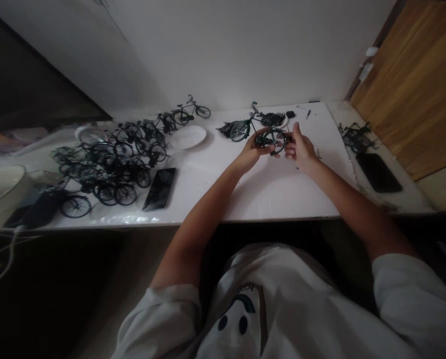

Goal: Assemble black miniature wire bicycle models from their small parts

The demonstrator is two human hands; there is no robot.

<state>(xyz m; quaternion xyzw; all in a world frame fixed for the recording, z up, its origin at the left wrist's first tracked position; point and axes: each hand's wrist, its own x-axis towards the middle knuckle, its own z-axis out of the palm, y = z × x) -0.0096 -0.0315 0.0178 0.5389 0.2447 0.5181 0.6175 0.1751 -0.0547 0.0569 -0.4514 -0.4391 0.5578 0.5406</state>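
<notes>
A small dark-green model bicycle is held just above the white table. My left hand grips it near the rear wheel, fingers curled around the frame. My right hand is closed against the same wheel from the right side, thumb up. The bicycle's front wheel points left, handlebar toward the wall. Loose dark parts lie on a small white plate just behind the hands.
A crowd of several finished model bicycles fills the table's left side, with one more by the wall. A black phone and an empty white plate lie between. Another phone and bicycle parts sit at right.
</notes>
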